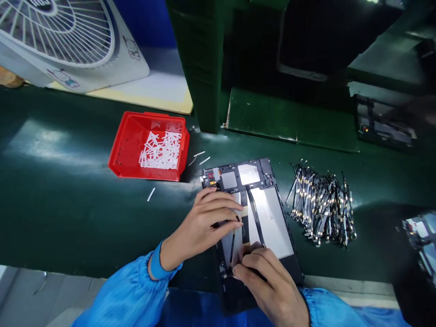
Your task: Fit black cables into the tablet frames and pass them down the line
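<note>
An opened tablet [274, 222] lies at the table's front edge, its metal battery plates and dark frame facing up. My left hand [207, 220] reaches over its left side, thumb and forefinger closed on the upper end of a thin black flex cable [232, 247]. At the lower end of this cable, the fingertips of my right hand [269, 279] are pinched together; the exact grip is partly hidden. A wider black ribbon cable [256, 218] runs down the middle of the tablet between both hands. Right of the tablet lies a pile of black flex cables [322, 204].
A red bin [119, 150] holds white strips [161, 152], and several loose strips lie near it. Behind stand a white fan [126, 59] and a green post [207, 68]. More tablet parts [386, 122] lie at the right, with another opened device [422, 240] at the edge.
</note>
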Action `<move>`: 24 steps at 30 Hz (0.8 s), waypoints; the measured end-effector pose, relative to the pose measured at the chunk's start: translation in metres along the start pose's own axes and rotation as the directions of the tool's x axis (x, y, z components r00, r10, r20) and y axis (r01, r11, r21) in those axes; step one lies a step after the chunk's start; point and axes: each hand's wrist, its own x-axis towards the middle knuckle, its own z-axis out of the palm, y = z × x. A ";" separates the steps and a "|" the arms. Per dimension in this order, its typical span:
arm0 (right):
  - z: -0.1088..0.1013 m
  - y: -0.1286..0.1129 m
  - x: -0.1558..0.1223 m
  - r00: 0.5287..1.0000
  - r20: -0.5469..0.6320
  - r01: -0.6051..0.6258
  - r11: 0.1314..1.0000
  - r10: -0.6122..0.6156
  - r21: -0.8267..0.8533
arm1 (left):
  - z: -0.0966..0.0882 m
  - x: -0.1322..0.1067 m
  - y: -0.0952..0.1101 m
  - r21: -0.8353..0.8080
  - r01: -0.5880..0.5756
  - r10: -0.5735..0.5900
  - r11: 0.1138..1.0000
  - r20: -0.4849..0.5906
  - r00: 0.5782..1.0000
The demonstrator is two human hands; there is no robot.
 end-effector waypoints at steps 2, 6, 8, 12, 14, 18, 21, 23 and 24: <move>-0.001 0.000 0.000 1.000 -0.004 -0.003 1.000 0.003 -0.012 | 0.000 0.000 0.000 0.007 0.002 -0.002 1.000 0.005 1.000; -0.001 0.002 0.001 0.999 0.014 0.046 0.996 -0.045 -0.081 | 0.000 0.000 -0.001 0.024 0.004 -0.005 1.000 0.010 1.000; -0.001 0.003 0.000 0.997 0.036 0.067 0.991 -0.063 -0.120 | 0.000 0.000 0.001 0.034 0.000 -0.001 0.999 0.015 1.000; 0.000 0.003 0.000 0.996 0.045 0.080 0.982 -0.073 -0.171 | 0.003 -0.001 0.001 0.076 0.034 -0.034 0.996 -0.011 0.999; -0.001 0.001 0.001 0.996 0.037 0.086 0.975 -0.080 -0.205 | 0.004 -0.009 -0.001 0.115 0.013 -0.002 0.993 -0.097 0.995; -0.004 -0.004 0.004 0.995 0.015 0.095 0.954 -0.095 -0.286 | 0.002 -0.040 -0.008 0.278 -0.146 0.183 0.950 -0.114 0.976; -0.009 -0.007 0.005 0.997 0.011 0.081 0.971 -0.081 -0.227 | -0.002 -0.058 -0.009 0.426 -0.223 0.199 0.877 0.102 0.975; -0.017 -0.008 0.005 0.999 0.036 0.010 0.994 -0.006 -0.109 | -0.005 -0.058 -0.009 0.470 -0.237 0.193 0.851 0.140 0.971; -0.021 -0.009 0.006 0.998 0.050 -0.030 0.997 0.034 -0.072 | -0.005 -0.054 -0.010 0.476 -0.224 0.186 0.850 0.127 0.974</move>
